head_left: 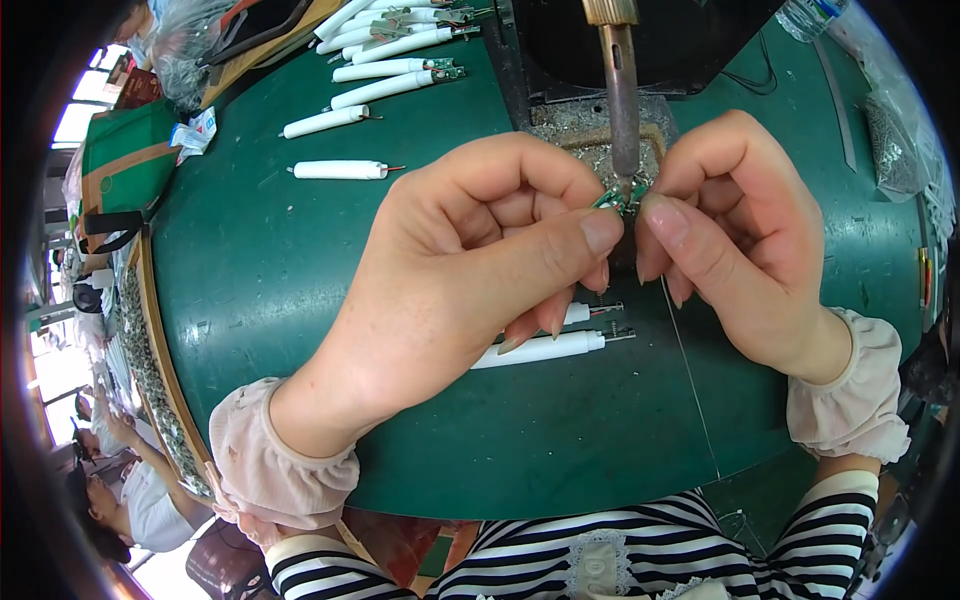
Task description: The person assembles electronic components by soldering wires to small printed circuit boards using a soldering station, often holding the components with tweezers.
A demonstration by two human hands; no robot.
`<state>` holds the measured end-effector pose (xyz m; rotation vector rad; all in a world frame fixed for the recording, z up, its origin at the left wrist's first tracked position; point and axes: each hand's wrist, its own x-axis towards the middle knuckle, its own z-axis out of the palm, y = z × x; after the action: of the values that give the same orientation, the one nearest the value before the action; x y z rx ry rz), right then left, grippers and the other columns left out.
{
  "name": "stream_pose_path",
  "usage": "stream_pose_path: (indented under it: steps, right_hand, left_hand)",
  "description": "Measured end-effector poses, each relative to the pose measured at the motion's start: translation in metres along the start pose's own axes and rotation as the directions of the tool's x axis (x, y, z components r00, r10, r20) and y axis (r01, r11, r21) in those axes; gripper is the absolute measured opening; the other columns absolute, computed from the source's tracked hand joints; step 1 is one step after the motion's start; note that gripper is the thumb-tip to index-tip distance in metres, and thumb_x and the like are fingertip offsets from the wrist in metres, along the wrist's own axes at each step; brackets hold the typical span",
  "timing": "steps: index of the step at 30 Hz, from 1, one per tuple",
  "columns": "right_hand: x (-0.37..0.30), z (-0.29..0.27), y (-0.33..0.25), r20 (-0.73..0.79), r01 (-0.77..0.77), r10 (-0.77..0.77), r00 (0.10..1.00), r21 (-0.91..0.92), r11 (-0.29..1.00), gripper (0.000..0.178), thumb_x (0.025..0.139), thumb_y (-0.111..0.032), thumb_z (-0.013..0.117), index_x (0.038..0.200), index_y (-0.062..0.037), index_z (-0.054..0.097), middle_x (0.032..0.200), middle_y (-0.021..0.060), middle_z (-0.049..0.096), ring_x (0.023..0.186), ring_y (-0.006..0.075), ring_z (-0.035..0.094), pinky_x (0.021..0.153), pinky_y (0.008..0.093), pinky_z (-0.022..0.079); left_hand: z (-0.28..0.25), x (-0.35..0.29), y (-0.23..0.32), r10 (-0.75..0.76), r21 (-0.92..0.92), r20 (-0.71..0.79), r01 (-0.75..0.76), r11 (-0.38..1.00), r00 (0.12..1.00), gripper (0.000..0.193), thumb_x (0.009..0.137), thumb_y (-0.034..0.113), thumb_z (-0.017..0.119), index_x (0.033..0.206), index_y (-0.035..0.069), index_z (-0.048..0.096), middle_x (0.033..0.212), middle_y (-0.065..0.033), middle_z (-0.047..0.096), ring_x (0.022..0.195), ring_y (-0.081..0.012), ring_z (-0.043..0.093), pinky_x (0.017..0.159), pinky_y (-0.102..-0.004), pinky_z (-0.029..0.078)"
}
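As I watch from beside the bench, the fingers of the left hand (470, 270) pinch a small green circuit board (610, 201) just under the tip of a soldering iron (624, 120), over the surface (270, 250) and nearer its far edge than its near one. The fingers of the right hand (745, 250) are drawn together just beside the board, though whatever lies between them is too small to tell. What worries me is how near the fingertips are to that tip: if it is hot, a slip of either thumb could mean a burn, and a tremor could smear solder across neighbouring contacts. The fingers hide most of the board, so a crooked placement could be missed. A dropped wrist might also roll the two white tubes (550, 347) lying below the left hand, toward the near edge; the row of tubes (385, 88) by the far left corner looks safer. As for writing, a clear bottle (803, 22) at the far right corner wears a label too cut off to read, a crumpled packet (195, 133) by the left edge carries blurred print, and the patch (598, 565) on the striped shirt (520, 550) bears partial lettering.
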<state>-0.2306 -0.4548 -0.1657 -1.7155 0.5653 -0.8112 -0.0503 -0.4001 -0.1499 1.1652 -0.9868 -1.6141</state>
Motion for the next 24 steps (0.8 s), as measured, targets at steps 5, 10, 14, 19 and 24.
stream_pose_path:
  steps: [5, 10, 14, 19, 24]
  right_hand:
    - [0.0003, -0.0026, -0.0011, 0.008, -0.006, 0.006, 1.000, 0.021, 1.000, 0.014, 0.088, -0.012, 0.050, 0.090, -0.0022, 0.040, 0.068, 0.0052, 0.053, 0.054, 0.0054, 0.048, 0.044, 0.0152, 0.036]
    - [-0.0003, -0.0057, 0.0003, 0.005, -0.040, 0.040, 0.999, 0.017, 0.999, 0.016, 0.088, -0.014, 0.050, 0.090, -0.0026, 0.040, 0.068, 0.0050, 0.053, 0.054, 0.0052, 0.048, 0.044, 0.0151, 0.035]
    - [-0.0003, -0.0048, -0.0007, 0.028, -0.038, 0.038, 0.999, 0.001, 0.999, 0.016, 0.088, -0.015, 0.050, 0.091, -0.0027, 0.040, 0.068, 0.0051, 0.053, 0.054, 0.0051, 0.047, 0.045, 0.0152, 0.035]
    - [-0.0013, -0.0007, -0.0015, 0.031, -0.115, 0.112, 0.993, 0.126, 0.985, 0.015, 0.088, -0.013, 0.050, 0.091, -0.0024, 0.040, 0.069, 0.0059, 0.054, 0.053, 0.0052, 0.047, 0.045, 0.0152, 0.035]
    - [-0.0009, 0.0005, -0.0030, 0.034, -0.098, 0.095, 0.995, 0.112, 0.989, 0.012, 0.088, -0.010, 0.048, 0.091, -0.0022, 0.040, 0.069, 0.0066, 0.055, 0.052, 0.0051, 0.047, 0.045, 0.0152, 0.035]
  left_hand:
    - [-0.0009, 0.0004, 0.0032, -0.038, -0.011, 0.020, 0.039, 0.999, 0.999, 0.006, 0.084, 0.008, 0.054, 0.086, 0.003, 0.051, 0.067, -0.0070, 0.056, 0.045, -0.0071, 0.044, 0.039, -0.0171, 0.029]
    - [-0.0020, 0.0004, 0.0007, -0.080, 0.002, 0.030, 0.080, 0.997, 0.996, 0.005, 0.083, 0.007, 0.054, 0.085, 0.003, 0.051, 0.067, -0.0064, 0.056, 0.046, -0.0065, 0.044, 0.039, -0.0171, 0.029]
    - [0.0008, -0.0040, 0.0017, -0.072, 0.017, 0.023, 0.072, 0.997, 0.997, 0.005, 0.083, 0.006, 0.054, 0.085, 0.003, 0.051, 0.067, -0.0063, 0.056, 0.046, -0.0063, 0.044, 0.039, -0.0171, 0.030]
    - [-0.0019, -0.0002, -0.0019, -0.047, -0.016, 0.000, 0.047, 0.999, 0.999, 0.006, 0.084, 0.008, 0.054, 0.086, 0.003, 0.051, 0.068, -0.0068, 0.056, 0.046, -0.0068, 0.044, 0.039, -0.0171, 0.029]
    - [-0.0002, 0.0015, 0.0000, -0.045, -0.032, 0.014, 0.045, 0.998, 0.999, 0.006, 0.084, 0.009, 0.053, 0.087, 0.005, 0.051, 0.068, -0.0067, 0.056, 0.045, -0.0074, 0.043, 0.039, -0.0172, 0.027]
